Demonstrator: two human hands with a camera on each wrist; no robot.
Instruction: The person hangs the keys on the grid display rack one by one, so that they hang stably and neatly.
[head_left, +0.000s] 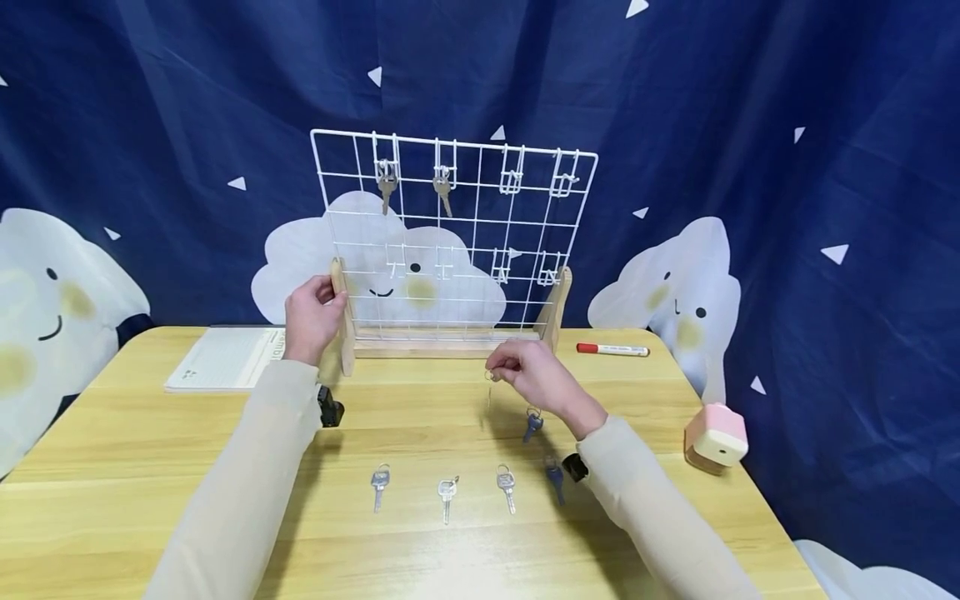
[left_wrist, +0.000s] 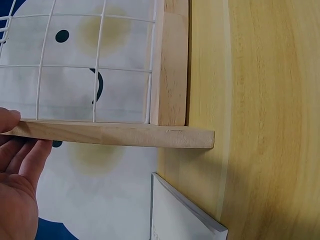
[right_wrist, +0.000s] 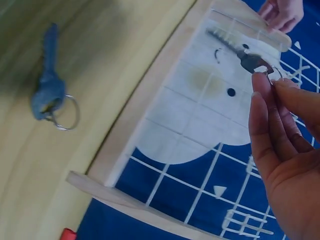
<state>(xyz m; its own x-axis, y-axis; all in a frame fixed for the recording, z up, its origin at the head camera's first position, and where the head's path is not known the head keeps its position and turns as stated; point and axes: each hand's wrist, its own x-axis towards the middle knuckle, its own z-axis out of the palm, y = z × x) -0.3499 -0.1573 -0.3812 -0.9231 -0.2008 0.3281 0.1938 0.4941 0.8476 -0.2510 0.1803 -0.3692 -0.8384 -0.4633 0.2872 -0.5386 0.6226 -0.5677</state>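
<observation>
Your left hand [head_left: 311,321] is holding the rack [head_left: 420,347] near the worktop's [head_left: 187,500] back edge; your right hand [head_left: 537,377] is pinching a key [right_wrist: 250,62] by its thin ring [right_wrist: 281,73], risking a drop.

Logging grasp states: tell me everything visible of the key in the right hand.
Grey, metallic-looking key with a toothed blade and a broader, holed head; a thin, metallic-looking ring passes through it. The right hand pinches the ring, and the key hangs blade down above the table, in front of the wire rack.
</observation>
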